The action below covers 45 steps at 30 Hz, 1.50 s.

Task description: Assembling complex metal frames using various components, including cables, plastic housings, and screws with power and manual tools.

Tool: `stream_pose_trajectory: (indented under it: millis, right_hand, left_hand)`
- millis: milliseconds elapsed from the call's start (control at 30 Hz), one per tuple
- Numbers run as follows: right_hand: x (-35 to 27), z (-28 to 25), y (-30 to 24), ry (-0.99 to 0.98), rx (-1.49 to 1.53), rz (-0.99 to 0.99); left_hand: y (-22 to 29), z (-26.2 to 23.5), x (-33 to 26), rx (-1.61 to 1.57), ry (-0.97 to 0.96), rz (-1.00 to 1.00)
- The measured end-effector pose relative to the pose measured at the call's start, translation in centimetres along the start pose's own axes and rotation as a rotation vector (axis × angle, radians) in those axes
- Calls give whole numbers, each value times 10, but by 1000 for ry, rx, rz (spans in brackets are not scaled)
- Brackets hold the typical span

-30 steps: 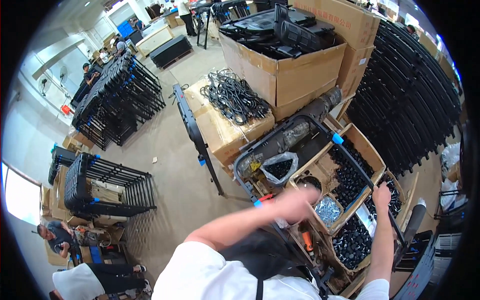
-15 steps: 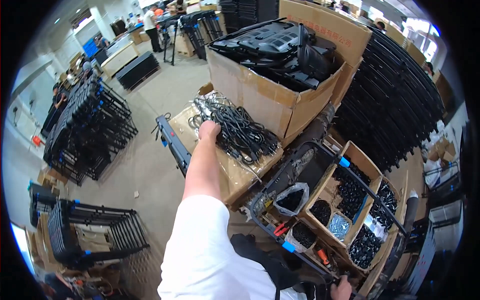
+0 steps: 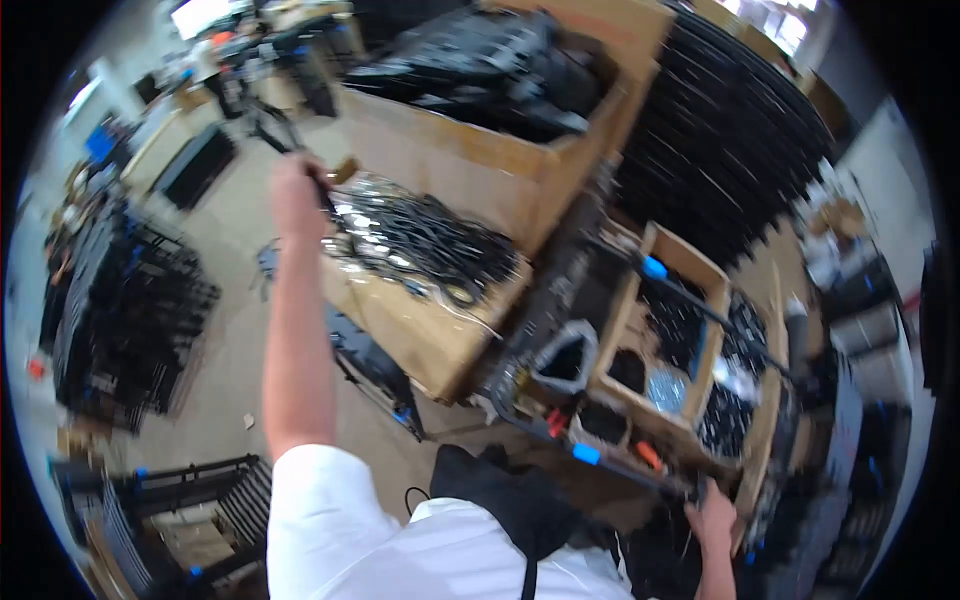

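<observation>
My left hand (image 3: 298, 195) is stretched out at the left end of a pile of black cables (image 3: 430, 235), blurred by motion. Its fingers are closed around a dark cable (image 3: 330, 205) that runs down toward the pile. Clear plastic wrapping glints among the cables, which lie on a cardboard box (image 3: 400, 335). My right hand (image 3: 712, 517), low on the right, is closed beside the near corner of the parts boxes. Something dark shows at its fingers, too unclear to name.
Right of the cables, a black frame with blue clips (image 3: 587, 454) lies over cardboard boxes (image 3: 640, 420) of small black and silver parts. A large carton (image 3: 450, 140) of black plastic parts stands behind. Black frames (image 3: 130, 310) are stacked at left; another black part (image 3: 370, 365) stands beside the cable box.
My left hand has moved from the middle of the cable pile up and left, with a cable in it. My right hand has come further into view. The whole view has shifted.
</observation>
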State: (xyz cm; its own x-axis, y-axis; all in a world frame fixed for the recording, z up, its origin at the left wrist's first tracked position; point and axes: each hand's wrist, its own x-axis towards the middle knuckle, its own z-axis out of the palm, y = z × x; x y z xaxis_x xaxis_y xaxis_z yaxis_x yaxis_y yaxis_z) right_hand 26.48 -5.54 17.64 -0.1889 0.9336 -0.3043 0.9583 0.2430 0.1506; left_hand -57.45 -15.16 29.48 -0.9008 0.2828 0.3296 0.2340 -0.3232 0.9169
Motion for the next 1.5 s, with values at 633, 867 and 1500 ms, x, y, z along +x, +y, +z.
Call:
stream_pose_trajectory:
  millis: [633, 867, 1500]
  right_hand:
    - [32, 30, -10, -48, -257, -61]
    - [37, 31, -11, -321, -447, 52]
    - [42, 54, -23, 3, 24, -45]
  left_hand:
    - [-64, 128, -448, -11, -1122, -529]
    - [-93, 120, -465, 206, -1263, -516]
    - [-107, 116, -469, 199, -1228, -343]
